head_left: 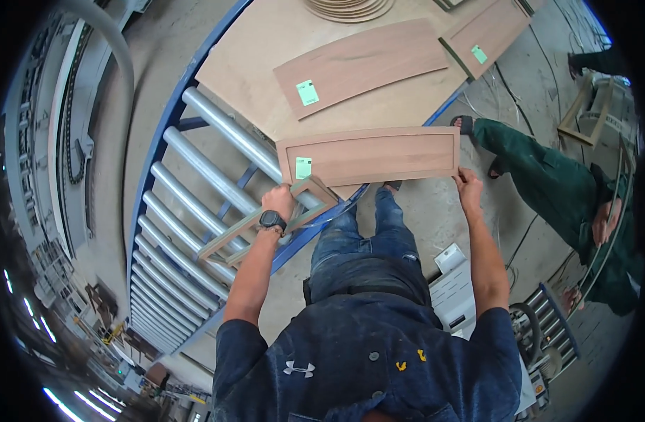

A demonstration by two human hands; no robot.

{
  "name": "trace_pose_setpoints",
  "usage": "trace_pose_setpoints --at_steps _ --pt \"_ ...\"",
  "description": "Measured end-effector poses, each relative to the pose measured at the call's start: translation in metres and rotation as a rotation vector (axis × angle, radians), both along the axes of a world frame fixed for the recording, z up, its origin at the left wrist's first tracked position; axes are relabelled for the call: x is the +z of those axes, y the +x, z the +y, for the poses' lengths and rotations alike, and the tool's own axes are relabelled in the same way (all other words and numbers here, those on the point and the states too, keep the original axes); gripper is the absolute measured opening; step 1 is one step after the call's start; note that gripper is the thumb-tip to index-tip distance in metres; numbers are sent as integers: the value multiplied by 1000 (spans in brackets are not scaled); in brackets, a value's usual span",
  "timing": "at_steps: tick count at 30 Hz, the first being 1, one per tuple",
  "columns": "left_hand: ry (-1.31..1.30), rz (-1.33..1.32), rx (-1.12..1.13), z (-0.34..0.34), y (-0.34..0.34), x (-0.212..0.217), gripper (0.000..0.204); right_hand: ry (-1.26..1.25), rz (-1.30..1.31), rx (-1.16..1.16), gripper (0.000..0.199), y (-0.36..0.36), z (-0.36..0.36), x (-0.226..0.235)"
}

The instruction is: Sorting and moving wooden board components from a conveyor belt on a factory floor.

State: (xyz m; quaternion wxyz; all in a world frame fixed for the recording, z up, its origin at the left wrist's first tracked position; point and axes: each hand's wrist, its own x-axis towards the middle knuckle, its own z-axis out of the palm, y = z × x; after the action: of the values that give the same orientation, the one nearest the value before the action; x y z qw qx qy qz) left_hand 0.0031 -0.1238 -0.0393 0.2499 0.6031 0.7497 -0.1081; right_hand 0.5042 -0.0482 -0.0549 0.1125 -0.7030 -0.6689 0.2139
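Observation:
My left hand, with a black watch at the wrist, grips an open rectangular wooden frame that slants down to the left over the rollers. My right hand holds the right lower corner of a recessed wooden door panel with a green label near its left end. That panel lies at the near edge of a large plywood sheet. Its left end sits just above the frame my left hand holds.
A blue roller conveyor with steel rollers runs down the left. More labelled wooden panels and a stack of round discs lie on the plywood. A person in green crouches at the right beside a machine.

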Motion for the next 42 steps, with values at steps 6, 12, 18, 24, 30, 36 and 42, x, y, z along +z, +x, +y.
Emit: trace_pose_setpoints --at_steps 6,12,18,24,30,36,42 --pt "-53 5 8 2 -7 6 21 -125 66 -53 28 2 4 3" --pt "91 -211 62 14 -43 90 17 26 135 -281 33 -34 3 46" --pt "828 -839 423 107 -88 312 13 -169 863 44 35 -193 26 153" --pt "1139 -947 205 179 -122 352 16 429 998 618 64 -333 96 310" --pt "1327 -1186 485 208 -93 278 8 665 758 431 38 -395 151 301" --pt "1397 -1183 425 209 -100 275 11 665 573 405 31 -417 172 291" --pt "1253 -1284 319 206 -112 271 17 610 568 394 26 -421 170 297"
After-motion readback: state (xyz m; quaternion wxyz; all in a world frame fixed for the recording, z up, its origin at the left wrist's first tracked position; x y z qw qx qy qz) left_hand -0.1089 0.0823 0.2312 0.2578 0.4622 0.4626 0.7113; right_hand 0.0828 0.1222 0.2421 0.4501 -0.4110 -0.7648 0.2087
